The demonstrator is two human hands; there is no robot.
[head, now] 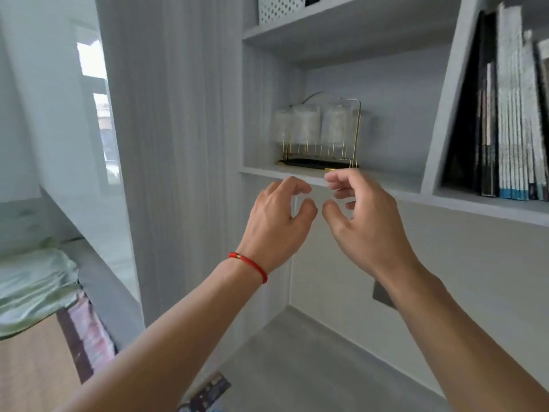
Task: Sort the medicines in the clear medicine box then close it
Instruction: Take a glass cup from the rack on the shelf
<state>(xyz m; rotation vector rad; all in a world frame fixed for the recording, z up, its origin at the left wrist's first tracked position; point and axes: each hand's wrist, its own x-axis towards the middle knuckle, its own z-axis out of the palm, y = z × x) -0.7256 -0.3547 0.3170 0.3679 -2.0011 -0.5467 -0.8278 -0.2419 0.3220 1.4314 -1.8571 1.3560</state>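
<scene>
No clear medicine box and no medicines show in the head view. My left hand [279, 218], with a red string bracelet on its wrist, is raised in front of a shelf edge, fingers curled and apart, holding nothing. My right hand [362, 221] hangs close beside it, fingers likewise bent and apart, empty. The two hands nearly touch at the thumbs. Both are just below and in front of a shelf [386, 185] that carries a gold wire rack of upturned clear glasses [318, 132].
Grey built-in shelving fills the wall; books [511, 114] stand in the right compartment and a white perforated basket [279, 7] sits on the top shelf. A grey desktop [312, 367] lies below. A window and pale green bedding [32, 286] are at the left.
</scene>
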